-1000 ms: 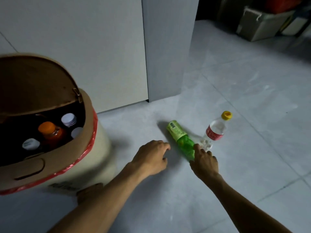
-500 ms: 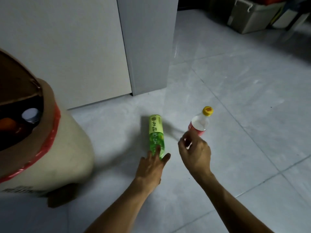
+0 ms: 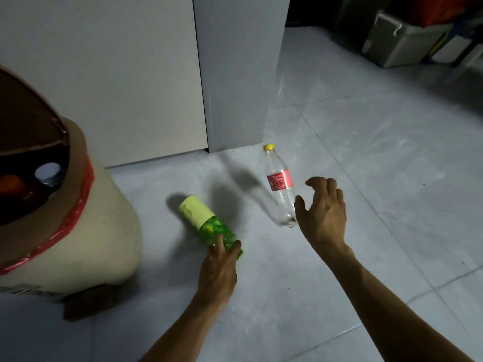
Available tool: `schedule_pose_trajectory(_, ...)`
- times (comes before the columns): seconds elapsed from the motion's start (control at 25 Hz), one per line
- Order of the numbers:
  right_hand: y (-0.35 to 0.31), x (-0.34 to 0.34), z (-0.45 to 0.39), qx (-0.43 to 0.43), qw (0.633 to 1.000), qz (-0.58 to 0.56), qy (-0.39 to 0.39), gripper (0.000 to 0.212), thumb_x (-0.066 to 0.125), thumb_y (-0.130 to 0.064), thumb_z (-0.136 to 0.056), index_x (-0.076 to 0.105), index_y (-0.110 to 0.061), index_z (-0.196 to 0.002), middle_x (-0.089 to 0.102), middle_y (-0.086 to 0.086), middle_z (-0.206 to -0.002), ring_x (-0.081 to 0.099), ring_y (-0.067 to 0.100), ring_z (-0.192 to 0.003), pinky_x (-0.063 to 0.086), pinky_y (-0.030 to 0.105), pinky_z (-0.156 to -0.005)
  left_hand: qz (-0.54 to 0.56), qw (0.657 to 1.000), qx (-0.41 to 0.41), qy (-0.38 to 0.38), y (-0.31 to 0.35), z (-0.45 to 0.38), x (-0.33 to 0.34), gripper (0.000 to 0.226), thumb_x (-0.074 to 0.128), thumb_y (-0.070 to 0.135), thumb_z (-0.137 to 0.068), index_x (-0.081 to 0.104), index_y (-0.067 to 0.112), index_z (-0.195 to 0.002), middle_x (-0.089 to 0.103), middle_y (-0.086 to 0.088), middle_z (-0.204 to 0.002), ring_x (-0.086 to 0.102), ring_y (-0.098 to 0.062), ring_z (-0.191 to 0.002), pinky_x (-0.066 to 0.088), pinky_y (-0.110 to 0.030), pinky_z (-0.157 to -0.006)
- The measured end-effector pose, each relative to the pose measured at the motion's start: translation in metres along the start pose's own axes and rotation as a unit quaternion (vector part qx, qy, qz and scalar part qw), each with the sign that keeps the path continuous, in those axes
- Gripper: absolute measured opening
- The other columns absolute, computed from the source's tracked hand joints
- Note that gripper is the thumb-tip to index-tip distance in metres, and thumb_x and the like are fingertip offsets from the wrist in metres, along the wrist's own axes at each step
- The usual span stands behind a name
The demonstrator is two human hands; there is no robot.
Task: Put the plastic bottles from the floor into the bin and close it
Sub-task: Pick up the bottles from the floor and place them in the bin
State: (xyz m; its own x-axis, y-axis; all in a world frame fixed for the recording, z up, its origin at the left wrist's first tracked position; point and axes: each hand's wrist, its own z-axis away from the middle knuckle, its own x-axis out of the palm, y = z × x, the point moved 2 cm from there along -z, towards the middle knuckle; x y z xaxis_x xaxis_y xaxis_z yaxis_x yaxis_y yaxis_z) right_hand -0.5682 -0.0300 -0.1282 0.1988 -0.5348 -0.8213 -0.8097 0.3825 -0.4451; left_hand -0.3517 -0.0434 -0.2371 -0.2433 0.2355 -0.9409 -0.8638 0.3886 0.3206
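A green bottle (image 3: 206, 223) with a pale yellow label lies on the floor tiles, right of the bin. My left hand (image 3: 219, 265) has its fingers and thumb closed over the near end of it. A clear bottle (image 3: 279, 184) with a red label and a yellow cap lies further right, its cap pointing away from me. Just right of its base my right hand (image 3: 322, 212) hovers with fingers spread and holds nothing. The bin (image 3: 86, 231) stands at the left, cream-sided with a red band, its brown lid (image 3: 28, 118) raised. Several bottle caps show inside.
A grey cabinet (image 3: 235, 74) and a white wall panel rise behind the bottles. Storage boxes (image 3: 400, 40) stand at the far right in the dark. Pale floor tiles (image 3: 379, 152) stretch to the right and towards me.
My left hand has closed over the green bottle's end, and the bottle has turned leftwards. My right hand has come off the clear bottle and opened; that bottle now lies flat.
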Motion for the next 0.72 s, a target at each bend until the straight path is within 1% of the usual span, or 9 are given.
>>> schedule_pose_trajectory(0.08, 0.002, 0.012, -0.013, 0.040, 0.998, -0.020, -0.038, 0.048, 0.073, -0.019, -0.080, 0.052, -0.008, -0.123, 0.058, 0.016, -0.119, 0.057, 0.039, -0.098, 0.048, 0.044, -0.077, -0.037, 0.999, 0.010, 0.007, -0.003, -0.003, 0.000, 0.055, 0.065, 0.006, -0.086, 0.053, 0.023, -0.137, 0.046, -0.016, -0.137, 0.062, -0.032, -0.100, 0.056, -0.035, -0.072)
schedule_pose_trajectory(0.12, 0.002, 0.022, -0.019, 0.044, 0.997, -0.015, -0.068, 0.054, 0.074, -0.021, -0.080, 0.050, -0.009, -0.127, 0.056, 0.017, -0.124, 0.057, 0.040, -0.102, 0.048, 0.045, -0.080, -0.054, 0.998, 0.031, 0.002, -0.004, -0.005, -0.002, 0.058, 0.075, 0.005, -0.076, 0.060, 0.021, -0.130, 0.054, -0.018, -0.127, 0.065, -0.031, -0.089, 0.056, -0.034, -0.063)
schedule_pose_trajectory(0.2, 0.001, 0.046, -0.029, 0.025, 0.990, 0.014, -0.139, 0.066, 0.073, -0.027, -0.081, 0.042, -0.012, -0.137, 0.051, 0.016, -0.134, 0.056, 0.041, -0.108, 0.048, 0.048, -0.084, -0.119, 0.990, 0.080, 0.005, -0.005, -0.008, -0.008, 0.051, 0.089, 0.005, -0.053, 0.074, 0.014, -0.101, 0.066, -0.018, -0.104, 0.066, -0.031, -0.074, 0.053, -0.037, -0.053)
schedule_pose_trajectory(0.24, -0.001, 0.060, -0.034, 0.017, 0.983, 0.025, -0.181, 0.071, 0.071, -0.030, -0.082, 0.037, -0.014, -0.142, 0.048, 0.015, -0.140, 0.054, 0.041, -0.113, 0.048, 0.049, -0.088, -0.148, 0.984, 0.100, 0.010, -0.008, -0.010, -0.010, 0.044, 0.090, 0.007, -0.049, 0.074, 0.013, -0.089, 0.067, -0.017, -0.100, 0.065, -0.033, -0.077, 0.051, -0.041, -0.056)
schedule_pose_trajectory(0.32, -0.005, 0.089, -0.042, 0.012, 0.961, 0.047, -0.272, 0.076, 0.067, -0.035, -0.085, 0.028, -0.020, -0.149, 0.038, 0.011, -0.151, 0.047, 0.041, -0.126, 0.043, 0.052, -0.099, -0.179, 0.977, 0.116, 0.012, -0.016, -0.016, -0.013, 0.039, 0.091, 0.010, -0.044, 0.072, 0.014, -0.078, 0.068, -0.015, -0.104, 0.063, -0.034, -0.089, 0.046, -0.044, -0.069)
schedule_pose_trajectory(0.4, -0.004, 0.116, -0.044, 0.016, 0.941, 0.072, -0.330, 0.072, 0.064, -0.036, -0.088, 0.027, -0.021, -0.148, 0.041, 0.011, -0.149, 0.045, 0.039, -0.129, 0.039, 0.051, -0.103, -0.187, 0.974, 0.131, 0.004, -0.026, -0.020, -0.013, 0.042, 0.091, 0.010, -0.039, 0.073, 0.015, -0.076, 0.070, -0.012, -0.105, 0.064, -0.033, -0.094, 0.040, -0.045, -0.076)
schedule_pose_trajectory(0.56, -0.004, 0.145, -0.035, 0.062, 0.956, 0.098, -0.270, 0.059, 0.065, -0.025, -0.085, 0.035, -0.012, -0.134, 0.056, 0.017, -0.127, 0.055, 0.037, -0.110, 0.044, 0.044, -0.091, -0.209, 0.961, 0.183, 0.009, -0.042, -0.018, -0.012, 0.044, 0.089, 0.018, -0.043, 0.073, 0.017, -0.084, 0.073, -0.006, -0.099, 0.067, -0.031, -0.095, 0.047, -0.044, -0.082)
schedule_pose_trajectory(0.64, -0.005, 0.145, -0.021, 0.103, 0.952, 0.076, -0.279, 0.075, 0.072, -0.026, -0.078, 0.028, -0.016, -0.138, 0.060, 0.015, -0.122, 0.055, 0.037, -0.109, 0.043, 0.043, -0.090, -0.200, 0.960, 0.193, 0.044, -0.042, -0.019, -0.021, 0.041, 0.084, 0.019, -0.052, 0.069, 0.016, -0.090, 0.071, -0.005, -0.093, 0.066, -0.032, -0.094, 0.041, -0.043, -0.082)
schedule_pose_trajectory(0.72, -0.007, 0.144, 0.001, 0.138, 0.927, 0.031, -0.347, 0.097, 0.077, -0.033, -0.072, 0.017, -0.022, -0.148, 0.063, 0.012, -0.117, 0.057, 0.038, -0.112, 0.045, 0.041, -0.093, -0.187, 0.961, 0.189, 0.074, -0.038, -0.022, -0.041, 0.038, 0.081, 0.021, -0.055, 0.064, 0.017, -0.089, 0.069, -0.004, -0.084, 0.064, -0.031, -0.089, 0.046, -0.041, -0.074)
